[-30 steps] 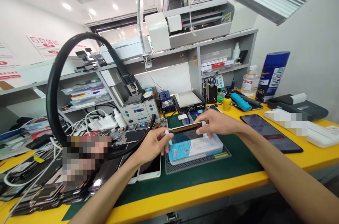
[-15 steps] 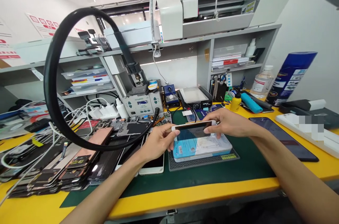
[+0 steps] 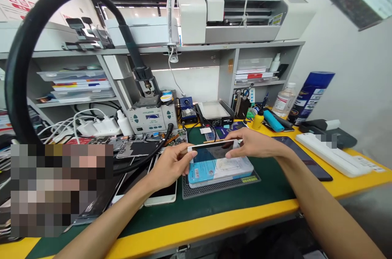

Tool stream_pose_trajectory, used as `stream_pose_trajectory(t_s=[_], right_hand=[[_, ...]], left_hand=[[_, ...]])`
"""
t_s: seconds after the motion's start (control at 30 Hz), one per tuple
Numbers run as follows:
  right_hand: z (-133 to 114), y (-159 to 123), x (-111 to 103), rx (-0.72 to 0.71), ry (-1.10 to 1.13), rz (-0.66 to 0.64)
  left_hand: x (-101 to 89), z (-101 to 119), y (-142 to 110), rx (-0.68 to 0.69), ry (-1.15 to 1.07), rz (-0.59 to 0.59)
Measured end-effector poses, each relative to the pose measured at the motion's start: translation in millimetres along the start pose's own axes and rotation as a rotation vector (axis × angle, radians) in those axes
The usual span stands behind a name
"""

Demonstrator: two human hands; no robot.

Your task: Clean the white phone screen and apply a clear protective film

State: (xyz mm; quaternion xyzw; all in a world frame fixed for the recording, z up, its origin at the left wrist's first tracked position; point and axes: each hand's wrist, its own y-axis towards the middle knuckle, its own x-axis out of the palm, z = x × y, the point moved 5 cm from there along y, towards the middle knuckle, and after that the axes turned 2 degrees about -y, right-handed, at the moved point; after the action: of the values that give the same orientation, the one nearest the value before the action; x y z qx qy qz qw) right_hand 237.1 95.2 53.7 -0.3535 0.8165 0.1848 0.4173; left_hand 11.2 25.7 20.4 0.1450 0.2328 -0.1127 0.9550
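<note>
Near me, the left hand [image 3: 171, 165] and right hand [image 3: 252, 144] pinch the phone [image 3: 211, 152] between their fingers at opposite ends, tilted over the blue box [image 3: 223, 169], where light, even pressure would, I judge, best avoid flexing it.

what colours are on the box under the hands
Light blue and white; the box shows best in the head view.

Barcode [image 3: 197, 173] on blue-white box [image 3: 206, 174], yellow label [image 3: 250, 179] on grey mat [image 3: 199, 193], wording illegible
</note>
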Motion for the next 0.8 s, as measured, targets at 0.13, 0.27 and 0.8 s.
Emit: stream_pose_trajectory(t_s=[0.13, 0.27, 0.8], right_hand=[[3, -2, -6, 0.003, -0.068, 0.031], [7, -3, -5, 0.005, -0.03, 0.008], [10, -1, -4, -0.025, 0.034, 0.016]], left_hand=[[0.5, 1, 0, -0.006, 0.013, 0.006], [0.3, 2, 0, -0.014, 0.029, 0.009], [4.7, 2, 0, -0.053, 0.004, 0.033]])
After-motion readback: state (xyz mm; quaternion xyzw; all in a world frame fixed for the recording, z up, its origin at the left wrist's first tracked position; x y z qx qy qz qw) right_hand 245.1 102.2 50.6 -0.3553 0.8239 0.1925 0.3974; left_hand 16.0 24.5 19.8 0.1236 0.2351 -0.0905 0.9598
